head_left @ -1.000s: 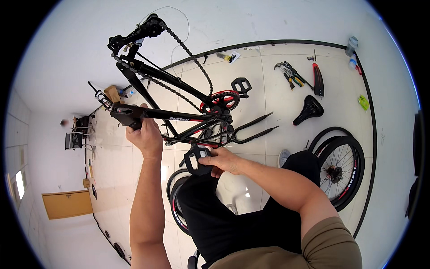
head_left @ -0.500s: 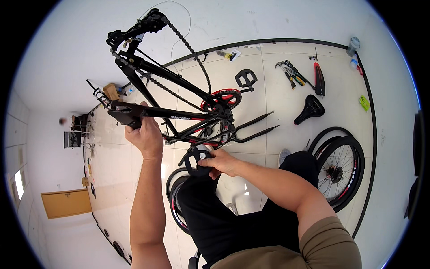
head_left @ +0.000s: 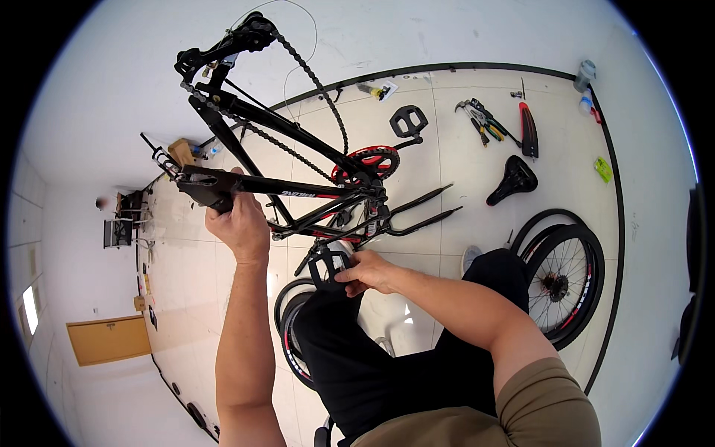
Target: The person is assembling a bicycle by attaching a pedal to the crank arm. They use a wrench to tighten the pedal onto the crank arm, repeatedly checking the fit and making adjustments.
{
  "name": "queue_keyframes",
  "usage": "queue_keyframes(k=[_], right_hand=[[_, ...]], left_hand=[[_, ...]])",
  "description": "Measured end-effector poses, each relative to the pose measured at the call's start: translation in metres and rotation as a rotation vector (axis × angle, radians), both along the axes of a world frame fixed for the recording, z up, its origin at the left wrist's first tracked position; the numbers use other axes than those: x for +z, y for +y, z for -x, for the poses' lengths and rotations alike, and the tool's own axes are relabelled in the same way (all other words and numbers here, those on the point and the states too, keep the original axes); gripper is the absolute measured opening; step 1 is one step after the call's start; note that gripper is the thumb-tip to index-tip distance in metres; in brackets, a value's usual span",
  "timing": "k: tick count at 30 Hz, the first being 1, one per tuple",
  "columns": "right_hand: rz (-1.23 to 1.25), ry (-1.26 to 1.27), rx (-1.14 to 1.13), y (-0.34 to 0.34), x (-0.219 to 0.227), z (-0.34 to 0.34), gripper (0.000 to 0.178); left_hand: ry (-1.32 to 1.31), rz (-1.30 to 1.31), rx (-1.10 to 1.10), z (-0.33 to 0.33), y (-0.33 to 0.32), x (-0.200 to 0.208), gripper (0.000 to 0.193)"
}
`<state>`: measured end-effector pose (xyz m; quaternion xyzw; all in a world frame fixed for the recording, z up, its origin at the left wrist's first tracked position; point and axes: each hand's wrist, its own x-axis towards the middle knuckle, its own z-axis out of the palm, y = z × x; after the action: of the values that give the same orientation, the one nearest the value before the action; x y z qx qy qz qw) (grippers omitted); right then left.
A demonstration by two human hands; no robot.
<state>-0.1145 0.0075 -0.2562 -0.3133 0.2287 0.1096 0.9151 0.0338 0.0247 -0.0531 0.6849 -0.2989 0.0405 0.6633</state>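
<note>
A black bicycle frame (head_left: 298,190) without wheels is held up in front of me, its chain (head_left: 320,82) looping over a red chainring (head_left: 369,160). My left hand (head_left: 238,220) grips the frame's tube near its left end. My right hand (head_left: 369,270) holds the near black pedal (head_left: 330,266) on its crank, just above my black-trousered lap. The far pedal (head_left: 408,119) sticks out past the chainring. The fork blades (head_left: 424,212) point right.
On the tiled floor lie a black saddle (head_left: 514,179), pliers and hand tools (head_left: 484,123), and a red-and-black tool (head_left: 529,130). One wheel (head_left: 562,279) lies at right, another (head_left: 290,335) under my legs. Bottles (head_left: 585,74) stand by the wall.
The frame has shifted slightly, and the far pedal has swung a little lower around the crank while my right hand works at the near pedal. My left hand's grip is unchanged.
</note>
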Motion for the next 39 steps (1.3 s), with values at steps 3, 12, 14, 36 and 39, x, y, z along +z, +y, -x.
queue_keyframes(k=[3,12,14,36,39], right_hand=[[0.090,0.027,0.005,0.001,-0.002,-0.001,0.029],[0.250,0.144,-0.017,0.006,-0.011,-0.002,0.028],[0.267,0.167,-0.034,0.007,-0.012,-0.002,0.026],[0.549,0.447,-0.198,0.004,-0.115,0.011,0.033],[0.606,0.482,-0.209,0.001,-0.120,0.014,0.034]], left_hand=[[-0.012,0.001,0.000,-0.001,0.000,-0.001,0.017],[-0.013,-0.013,-0.011,0.000,0.001,-0.001,0.018],[-0.005,-0.007,-0.011,-0.001,0.000,0.000,0.018],[-0.100,-0.029,0.009,-0.006,-0.005,-0.004,0.013],[-0.104,-0.011,0.000,-0.008,-0.004,-0.006,0.012]])
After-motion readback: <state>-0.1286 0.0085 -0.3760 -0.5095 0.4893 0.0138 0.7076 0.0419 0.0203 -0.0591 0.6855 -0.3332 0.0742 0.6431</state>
